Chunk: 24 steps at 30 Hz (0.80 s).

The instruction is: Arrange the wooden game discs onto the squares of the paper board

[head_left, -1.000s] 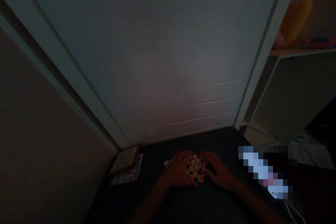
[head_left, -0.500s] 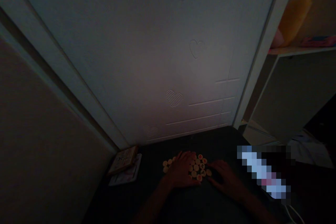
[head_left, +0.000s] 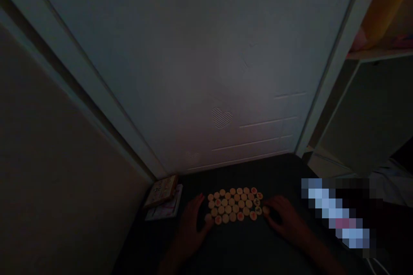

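Head view: flat round xiangqi pieces (head_left: 234,204)

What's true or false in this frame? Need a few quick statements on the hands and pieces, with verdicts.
The round cream game pieces lie in one flat cluster on the dark table: true.
The left hand lifts a piece off the table: false, it rests beside the cluster's left edge, holding nothing visible.
The right hand is at the cluster's right edge: true.
The printed box sits right of the cluster: false, it sits to the left, beside a printed sheet.
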Each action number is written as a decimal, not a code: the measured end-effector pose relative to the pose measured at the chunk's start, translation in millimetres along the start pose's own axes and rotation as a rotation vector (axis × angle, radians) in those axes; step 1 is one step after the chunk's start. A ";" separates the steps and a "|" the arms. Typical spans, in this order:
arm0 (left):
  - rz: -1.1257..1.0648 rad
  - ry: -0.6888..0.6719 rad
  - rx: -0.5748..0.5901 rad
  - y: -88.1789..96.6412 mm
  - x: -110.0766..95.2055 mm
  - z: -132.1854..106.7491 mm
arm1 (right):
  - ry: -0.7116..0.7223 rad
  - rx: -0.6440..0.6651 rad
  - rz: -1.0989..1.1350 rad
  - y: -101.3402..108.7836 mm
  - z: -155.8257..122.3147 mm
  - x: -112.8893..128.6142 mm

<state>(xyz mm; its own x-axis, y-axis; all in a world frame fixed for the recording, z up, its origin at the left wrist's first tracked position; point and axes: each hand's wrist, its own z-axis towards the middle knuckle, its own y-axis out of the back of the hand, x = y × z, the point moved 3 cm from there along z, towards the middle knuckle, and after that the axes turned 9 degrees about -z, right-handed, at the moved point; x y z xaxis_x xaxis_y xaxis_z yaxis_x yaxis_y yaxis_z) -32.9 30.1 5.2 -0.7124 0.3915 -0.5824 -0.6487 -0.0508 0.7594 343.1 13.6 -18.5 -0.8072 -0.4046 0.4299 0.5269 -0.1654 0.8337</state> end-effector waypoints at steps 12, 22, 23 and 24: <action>0.046 0.029 0.115 -11.3 -0.1 19.0 | 0.026 0.024 0.013 -3.5 2.2 -6.5; 0.044 0.017 0.006 -12.3 -1.6 -7.2 | -0.018 -0.033 0.032 1.8 0.5 -4.6; 0.047 0.019 -0.018 -12.4 0.2 -13.8 | -0.025 -0.031 0.037 2.2 0.4 -4.5; 0.053 0.025 -0.041 -12.7 2.1 -20.7 | -0.030 -0.029 0.041 2.5 0.4 -4.4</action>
<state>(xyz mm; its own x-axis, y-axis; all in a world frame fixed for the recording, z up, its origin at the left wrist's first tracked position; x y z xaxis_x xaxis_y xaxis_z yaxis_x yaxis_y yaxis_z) -31.7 12.6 -11.8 -0.7521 0.3638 -0.5496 -0.6203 -0.1088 0.7768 347.8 15.3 -18.2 -0.7920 -0.3847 0.4740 0.5670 -0.1758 0.8048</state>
